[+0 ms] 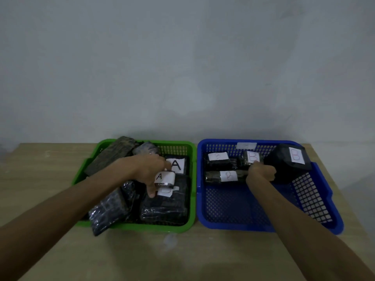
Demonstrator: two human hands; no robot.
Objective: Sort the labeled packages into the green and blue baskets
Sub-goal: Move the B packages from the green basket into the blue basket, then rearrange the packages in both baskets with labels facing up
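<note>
A green basket (pixel 183 227) on the left holds several dark wrapped packages, one with a large white "A" label (pixel 178 165). My left hand (pixel 151 169) reaches into it and grips a small package labelled "A" (pixel 164 178). Beside it on the right, a blue basket (pixel 233 225) holds several dark packages with "B" labels, among them a long one (pixel 227 176) and a big black one (pixel 288 162). My right hand (pixel 261 172) is inside the blue basket, its fingers closed at the lower edge of the big black package.
Both baskets stand side by side on a light wooden table (pixel 172 258), close to a plain grey wall. One wrapped package (pixel 107 213) hangs over the green basket's front left rim. The front half of the blue basket's floor is bare.
</note>
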